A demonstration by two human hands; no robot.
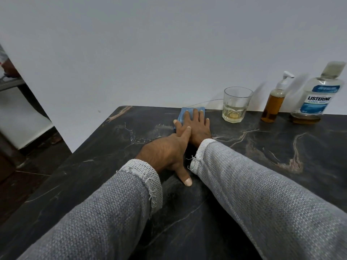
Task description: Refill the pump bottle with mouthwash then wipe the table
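Two arms in grey knit sleeves (105,209) reach out over a dark tabletop (281,166) with pale wavy lines in it. The cuffs are white and a bit frayed.

The left hand (165,156) is the nearer one. It lies flat on the tabletop with its fingers spread. It holds nothing. Its thumb points back toward the person, and its first finger reaches out and rests on the back of the right hand (195,124).

The right hand is just past the left hand. It is flat too, palm down, with its fingers open. It presses on a blue cloth (187,111). It is not gripping the cloth, just pushing down on top of it. The cloth is folded, and most of it is hidden under the hand. Only its far edge and its left side stick out. It sits near the back edge of the tabletop.

To the right of the hands, a little way off, stands a glass (236,105). It has a little pale yellow liquid at the bottom.

Further right is the pump bottle (273,102). It stands up straight, with a white pump on top, and is almost full of brown liquid.

Furthest to the right is the mouthwash bottle (317,98). It has a blue and white label. Its cap is on, and only a little brown liquid is at the bottom.

Behind it all is a plain white wall (150,44).
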